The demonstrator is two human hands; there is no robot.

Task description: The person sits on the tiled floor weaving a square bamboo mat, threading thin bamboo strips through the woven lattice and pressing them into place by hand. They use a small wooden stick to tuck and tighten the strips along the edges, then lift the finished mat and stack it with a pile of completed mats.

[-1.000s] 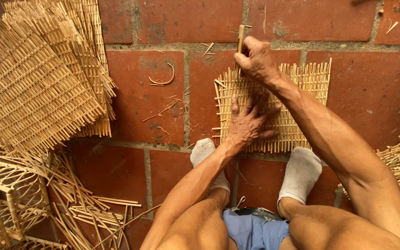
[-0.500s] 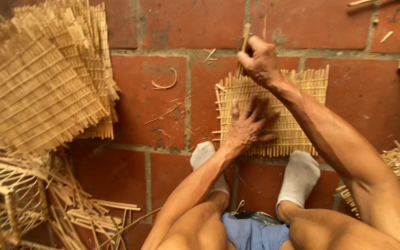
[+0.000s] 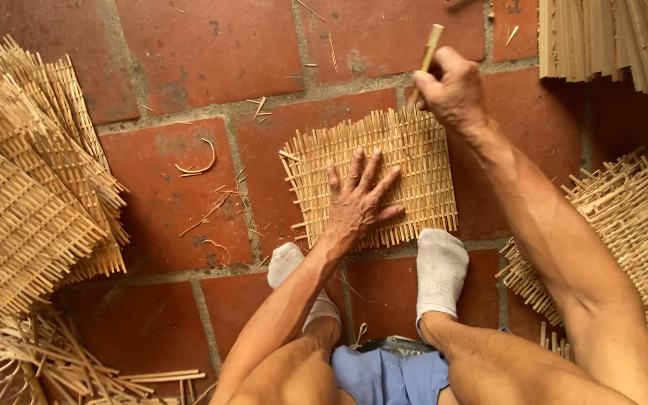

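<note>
While pinned under the flat, released left grip [image 3: 358, 202], woven mat [image 3: 414, 150] just below right grip [image 3: 451, 90] clenched on bamboo stick [image 3: 430, 41].

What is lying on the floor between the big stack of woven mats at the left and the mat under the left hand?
In the head view, only thin loose slivers lie on the red brick floor there.

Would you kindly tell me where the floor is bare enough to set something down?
Bare brick floor lies above the woven mat, and between it and the stacked mats at left. Crowded: loose strips lower left, basketwork right, slat bundle upper right.
</note>
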